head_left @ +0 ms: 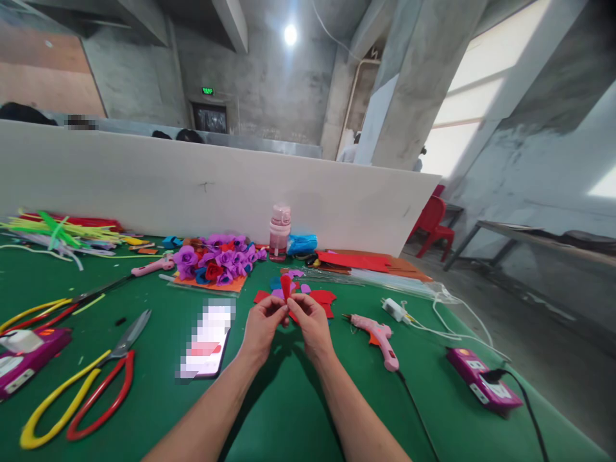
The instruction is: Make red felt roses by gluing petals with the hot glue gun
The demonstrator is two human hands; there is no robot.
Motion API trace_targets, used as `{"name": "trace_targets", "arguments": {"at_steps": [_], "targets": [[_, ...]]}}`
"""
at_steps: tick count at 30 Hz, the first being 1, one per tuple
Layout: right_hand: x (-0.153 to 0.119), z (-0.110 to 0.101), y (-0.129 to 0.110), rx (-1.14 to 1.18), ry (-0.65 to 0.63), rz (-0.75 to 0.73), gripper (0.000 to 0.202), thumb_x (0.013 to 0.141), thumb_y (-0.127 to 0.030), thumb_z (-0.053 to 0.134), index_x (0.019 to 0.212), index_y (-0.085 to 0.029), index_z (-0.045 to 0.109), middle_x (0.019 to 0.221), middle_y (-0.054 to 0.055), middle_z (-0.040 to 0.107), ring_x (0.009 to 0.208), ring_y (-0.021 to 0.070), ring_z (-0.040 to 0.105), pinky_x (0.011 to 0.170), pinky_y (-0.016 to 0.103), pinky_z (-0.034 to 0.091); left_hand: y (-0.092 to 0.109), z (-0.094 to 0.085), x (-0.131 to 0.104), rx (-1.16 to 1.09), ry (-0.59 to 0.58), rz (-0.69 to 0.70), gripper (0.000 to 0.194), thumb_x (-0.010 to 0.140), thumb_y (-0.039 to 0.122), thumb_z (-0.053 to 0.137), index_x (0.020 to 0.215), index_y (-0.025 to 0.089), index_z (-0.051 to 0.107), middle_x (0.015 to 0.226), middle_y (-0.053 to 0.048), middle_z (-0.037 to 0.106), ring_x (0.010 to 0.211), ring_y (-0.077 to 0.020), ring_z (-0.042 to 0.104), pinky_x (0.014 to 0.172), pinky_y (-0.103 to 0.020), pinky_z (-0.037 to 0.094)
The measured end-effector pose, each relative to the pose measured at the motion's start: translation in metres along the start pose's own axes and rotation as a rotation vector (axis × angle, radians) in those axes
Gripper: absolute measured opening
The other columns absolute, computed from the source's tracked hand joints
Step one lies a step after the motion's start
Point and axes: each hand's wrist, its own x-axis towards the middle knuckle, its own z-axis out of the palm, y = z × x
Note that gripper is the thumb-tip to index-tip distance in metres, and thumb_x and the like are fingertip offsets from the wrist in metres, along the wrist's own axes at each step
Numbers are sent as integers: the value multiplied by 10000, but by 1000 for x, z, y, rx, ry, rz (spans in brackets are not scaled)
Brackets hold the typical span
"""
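A small red piece (286,287) stands upright between the fingertips of both hands at the middle of the green table. My left hand (262,327) pinches its lower end from the left. From the right, my right hand (310,321) pinches the same piece, the fingertips of both hands meeting. Flat red pieces (323,297) lie just behind and beside my hands, with purple and blue scraps among them. To the right rests a pink glue gun (378,337) with a black cord. A phone (206,340) with a lit screen lies left of my left hand.
Yellow-and-red-handled scissors (103,378) lie at left, near a second pair and a purple power strip (36,359). Purple, red and blue flowers (219,256), a pink bottle (280,234) and strips line the white partition (216,186). Another power strip (484,382) sits right.
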Motion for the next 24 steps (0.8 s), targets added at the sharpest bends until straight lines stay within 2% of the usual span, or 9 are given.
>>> {"name": "trace_targets", "arguments": {"at_steps": [3,7,11,16,20,22,24], "targets": [[0,0,-1,11,-8,18,171,682,-339,690,762,-195,642,683,-31,615,572,100,533,542,217,425,0,0,0,31,4,9,182,665,292,681,686,146,575,565,48,530,506,-71,481,517,-190,359],[1,-1,0,-51,1,-18,186,720,-361,646,807,-196,646,722,-15,632,634,113,562,598,226,444,1,0,0,46,20,30,185,666,301,679,694,146,583,581,44,534,515,-73,484,526,-194,361],[-1,-2,1,-265,25,-148,207,690,-331,675,822,-178,630,764,11,646,718,151,586,680,265,460,6,1,-1,62,23,55,163,655,272,677,663,144,577,555,45,527,513,-75,472,528,-195,364],[-5,-1,-5,-495,89,-261,163,734,-311,619,812,-170,638,790,30,656,777,172,593,745,289,450,6,3,-2,84,1,77,156,645,269,682,657,144,590,552,40,531,522,-75,475,531,-191,376],[-5,-3,-11,-514,157,-294,177,742,-320,611,824,-170,654,811,39,668,786,174,598,763,294,443,5,2,-2,106,-15,45,223,637,299,692,788,149,626,581,22,576,546,-92,525,546,-198,414],[-4,-4,-11,-494,194,-292,193,732,-335,623,824,-170,664,806,39,674,771,172,598,760,295,439,6,1,-2,164,8,-5,341,649,347,679,928,159,624,517,33,559,485,-98,519,480,-193,398],[-3,-5,-10,-432,203,-267,207,716,-346,639,822,-169,666,803,37,673,766,169,595,753,292,439,8,-1,-3,236,48,-38,362,662,397,658,931,158,626,470,43,534,391,-85,459,391,-183,330]]}}
